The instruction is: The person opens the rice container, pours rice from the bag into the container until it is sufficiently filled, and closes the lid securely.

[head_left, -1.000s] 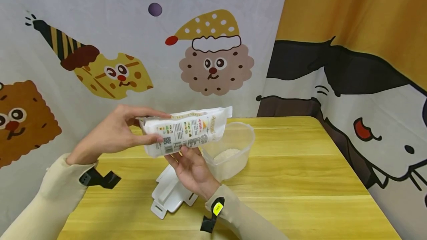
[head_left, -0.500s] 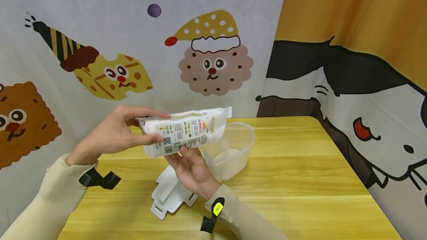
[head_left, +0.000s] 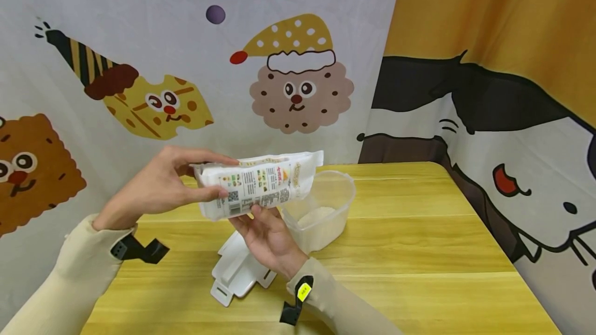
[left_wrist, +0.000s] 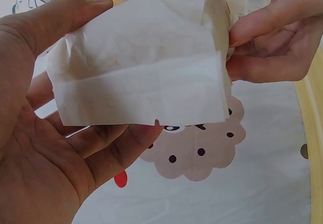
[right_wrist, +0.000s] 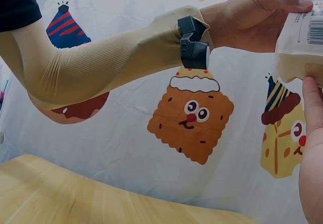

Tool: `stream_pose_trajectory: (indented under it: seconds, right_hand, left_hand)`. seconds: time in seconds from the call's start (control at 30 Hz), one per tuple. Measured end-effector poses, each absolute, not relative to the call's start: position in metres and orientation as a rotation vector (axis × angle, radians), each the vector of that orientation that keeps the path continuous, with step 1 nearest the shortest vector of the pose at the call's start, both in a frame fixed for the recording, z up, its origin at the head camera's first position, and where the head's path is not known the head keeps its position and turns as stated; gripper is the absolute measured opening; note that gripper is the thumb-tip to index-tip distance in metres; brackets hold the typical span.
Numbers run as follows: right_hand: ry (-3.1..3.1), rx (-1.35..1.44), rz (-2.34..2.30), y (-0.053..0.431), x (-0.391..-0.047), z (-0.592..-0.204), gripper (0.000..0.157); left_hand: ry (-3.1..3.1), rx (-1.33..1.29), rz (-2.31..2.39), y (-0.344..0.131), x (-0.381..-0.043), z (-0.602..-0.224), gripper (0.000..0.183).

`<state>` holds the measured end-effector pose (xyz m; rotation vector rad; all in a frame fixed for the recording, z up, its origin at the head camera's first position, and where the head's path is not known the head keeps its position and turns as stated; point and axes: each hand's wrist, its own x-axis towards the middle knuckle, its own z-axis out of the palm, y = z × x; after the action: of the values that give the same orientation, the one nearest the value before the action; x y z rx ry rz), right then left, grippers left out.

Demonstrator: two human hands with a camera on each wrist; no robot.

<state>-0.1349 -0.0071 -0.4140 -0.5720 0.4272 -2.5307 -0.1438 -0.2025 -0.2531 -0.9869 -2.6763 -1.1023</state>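
White bag (head_left: 258, 182) | held: left grip (head_left: 165, 182), right grip (head_left: 270, 242) | grains (head_left: 317, 216) in clear tub (head_left: 336, 193)

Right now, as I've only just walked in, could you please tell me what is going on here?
A person is holding up a white printed bag over a wood-grain table. The left hand grips one end, while the right hand holds it along the lower edge. Just beyond is an uncovered clear plastic container with some white grains inside; none are visibly falling. A white plastic lid lies on the table.
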Motion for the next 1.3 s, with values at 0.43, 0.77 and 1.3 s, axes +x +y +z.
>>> stream_pose_trajectory:
  seconds: [0.43, 0.77, 1.3]
  right_hand:
    - [0.405, -0.583, -2.534, -0.0069, -0.1345, -0.4137, 0.051]
    - [0.408, -0.583, -2.532, -0.0067, -0.1336, -0.4123, 0.050]
    - [0.422, -0.582, -2.530, -0.0057, -0.1327, -0.4112, 0.048]
  left_hand:
    - [-2.684, -0.990, -1.097, -0.2010, -0.1442, -0.2506, 0.042]
    - [-2.677, -0.999, -1.113, -0.2002, -0.1443, -0.2490, 0.043]
    - [-2.677, -0.979, -1.121, -0.1982, -0.1425, -0.2470, 0.042]
